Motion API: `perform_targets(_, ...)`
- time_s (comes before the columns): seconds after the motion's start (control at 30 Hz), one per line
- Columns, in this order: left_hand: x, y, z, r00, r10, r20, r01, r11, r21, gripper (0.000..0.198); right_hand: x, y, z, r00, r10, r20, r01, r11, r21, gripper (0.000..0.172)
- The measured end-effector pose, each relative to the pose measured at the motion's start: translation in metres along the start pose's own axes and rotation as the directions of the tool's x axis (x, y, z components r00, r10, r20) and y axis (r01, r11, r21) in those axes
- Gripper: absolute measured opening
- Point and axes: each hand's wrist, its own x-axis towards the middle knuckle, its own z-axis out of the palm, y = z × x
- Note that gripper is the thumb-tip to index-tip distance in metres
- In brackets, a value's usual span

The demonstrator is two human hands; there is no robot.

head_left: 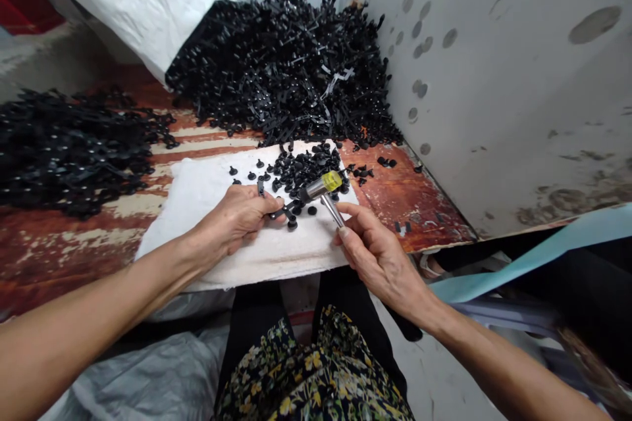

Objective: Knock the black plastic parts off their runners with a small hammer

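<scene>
My left hand (241, 216) pinches a black plastic strip (282, 212) above a white cloth (197, 237). My right hand (368, 243) grips the metal handle of a small hammer (320, 187), which has a dark face and a yellow one. The hammer's dark end is close above the strip's right part; whether they touch I cannot tell. Small round black pieces (309, 168) lie heaped on the cloth just beyond both hands, with a few loose ones to the left and one below the strip.
A large mound of black parts (291, 66) fills the back, beside a white sack (143, 0). Another pile (69, 151) lies at the left on the worn red tabletop (395, 194). A grey, stained panel (494, 79) rises along the right side.
</scene>
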Motion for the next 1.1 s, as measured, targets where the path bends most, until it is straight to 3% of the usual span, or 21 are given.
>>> perform_targets(0.13, 0.0, -0.001, 0.0, 1.0, 0.007, 0.019, -0.007, 1.0, 0.017, 0.019, 0.005, -0.008, -0.006, 0.978, -0.207, 0.009, 0.205, 0.958, -0.2, 0.044)
perform_targets(0.3, -0.002, -0.003, 0.0, 0.999, 0.003, 0.035, -0.004, 1.0, 0.013, 0.019, 0.011, -0.005, -0.007, 0.901, -0.426, 0.077, 0.428, 0.849, -0.309, 0.057)
perform_targets(0.43, -0.002, -0.001, 0.001, 0.999, 0.028, 0.037, -0.029, 0.999, 0.021, 0.021, 0.013, -0.003, -0.009, 0.899, -0.388, 0.201, 0.436, 0.764, -0.476, 0.056)
perform_targets(0.6, -0.002, 0.0, 0.0, 0.999, 0.043, 0.031, -0.045, 0.998, 0.04, 0.022, 0.009, -0.019, -0.012, 0.87, -0.477, 0.123, 0.472, 0.733, -0.49, 0.057)
perform_targets(0.7, -0.002, -0.002, -0.001, 0.997, 0.059, 0.042, -0.06, 0.997, 0.044, 0.021, 0.009, -0.02, -0.011, 0.884, -0.428, 0.185, 0.458, 0.72, -0.521, 0.06)
perform_targets(0.8, -0.001, -0.005, -0.001, 0.998, 0.051, 0.045, -0.053, 0.997, 0.048, 0.019, 0.009, -0.017, -0.011, 0.884, -0.409, 0.228, 0.467, 0.735, -0.491, 0.061)
perform_targets(0.93, 0.0, -0.005, 0.0, 0.998, 0.024, 0.058, -0.026, 0.999, 0.047, 0.019, 0.006, -0.015, -0.009, 0.861, -0.501, 0.082, 0.483, 0.758, -0.438, 0.063)
perform_targets(1.1, 0.0, 0.005, -0.01, 0.994, -0.02, 0.112, 0.001, 0.986, 0.165, 0.021, 0.007, -0.011, -0.01, 0.908, -0.35, 0.231, 0.419, 0.793, -0.442, 0.055)
